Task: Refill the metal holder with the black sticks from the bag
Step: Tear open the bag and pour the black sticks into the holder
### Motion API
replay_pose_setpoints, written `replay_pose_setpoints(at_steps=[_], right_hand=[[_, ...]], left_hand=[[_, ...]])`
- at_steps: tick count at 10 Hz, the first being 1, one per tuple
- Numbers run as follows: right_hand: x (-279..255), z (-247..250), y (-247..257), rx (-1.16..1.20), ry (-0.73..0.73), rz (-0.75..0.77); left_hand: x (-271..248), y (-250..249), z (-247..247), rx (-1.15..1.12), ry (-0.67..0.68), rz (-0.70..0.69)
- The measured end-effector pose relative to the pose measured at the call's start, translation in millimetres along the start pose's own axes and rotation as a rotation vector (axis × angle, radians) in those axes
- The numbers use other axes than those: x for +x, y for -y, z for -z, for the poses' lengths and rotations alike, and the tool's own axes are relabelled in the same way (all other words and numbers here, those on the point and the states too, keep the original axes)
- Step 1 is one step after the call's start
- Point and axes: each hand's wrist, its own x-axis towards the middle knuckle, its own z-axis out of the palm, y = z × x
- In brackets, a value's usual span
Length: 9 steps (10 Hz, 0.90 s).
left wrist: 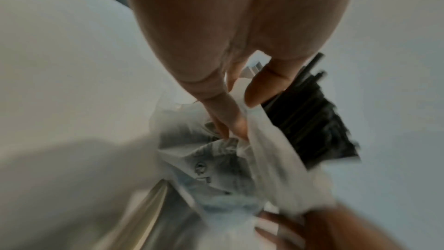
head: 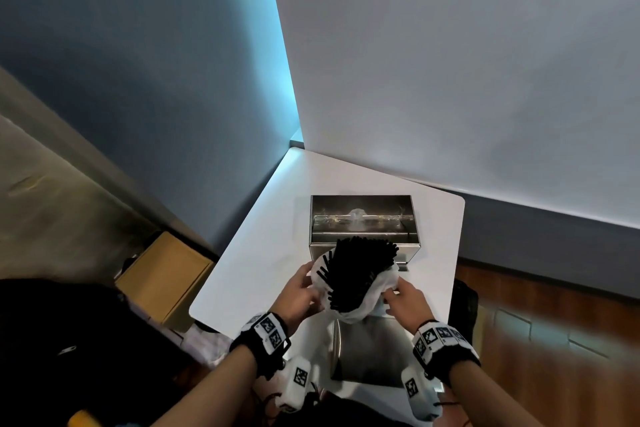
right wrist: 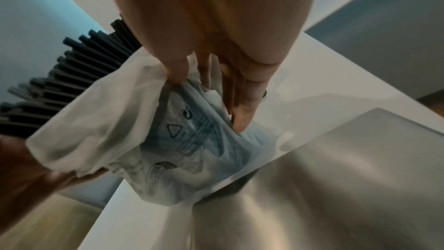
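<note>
The open metal holder (head: pixel 363 222) stands at the back of the white table (head: pixel 263 218). In front of it, both hands hold up a white plastic bag (head: pixel 367 302) with a thick bundle of black sticks (head: pixel 360 267) fanning out of its mouth toward the holder. My left hand (head: pixel 311 288) pinches the bag's left edge, and in the left wrist view its fingers (left wrist: pixel 235 126) grip the bag (left wrist: pixel 240 168) beside the sticks (left wrist: pixel 312 121). My right hand (head: pixel 393 295) pinches the right edge; its thumb and fingers (right wrist: pixel 180 77) close on the bag (right wrist: pixel 108 130), sticks (right wrist: pixel 72 75) behind.
A flat metal plate (head: pixel 367 350) (right wrist: pixel 336 178) lies on the table under the bag, near the front edge. A cardboard box (head: pixel 162 274) sits on the floor left of the table. Walls close off the back and right; wooden floor (head: pixel 554 322) lies to the right.
</note>
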Motion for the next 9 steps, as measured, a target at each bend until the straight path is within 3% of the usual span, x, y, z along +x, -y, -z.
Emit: replay_pose_setpoints(at_steps=[1, 2, 3, 4, 5, 7, 8, 9], right_hand=[[4, -3, 3, 0.055, -0.011, -0.007], [6, -1, 3, 0.168, -0.033, -0.053], [8, -1, -11, 0.149, 0.033, -0.027], [3, 1, -11, 0.101, 0.023, -0.006], [-3, 5, -4, -0.031, 0.012, 0.103], [-6, 8, 17, -0.062, 0.159, 0.143], [-22, 17, 39, -0.013, 0.148, 0.292], [-27, 18, 47, 0.244, 0.212, 0.46]], left_hand=[[-10, 0, -7, 0.277, 0.221, -0.234], [-2, -1, -16, 0.466, 0.262, -0.43], [29, 17, -16, 0.578, 0.092, -0.436], [66, 49, -7, 0.566, -0.023, -0.327], [81, 53, -6, 0.595, -0.013, -0.309], [51, 18, -14, 0.523, 0.094, -0.275], [40, 12, -12, 0.522, 0.145, -0.234], [31, 1, -17, 0.487, 0.178, -0.222]])
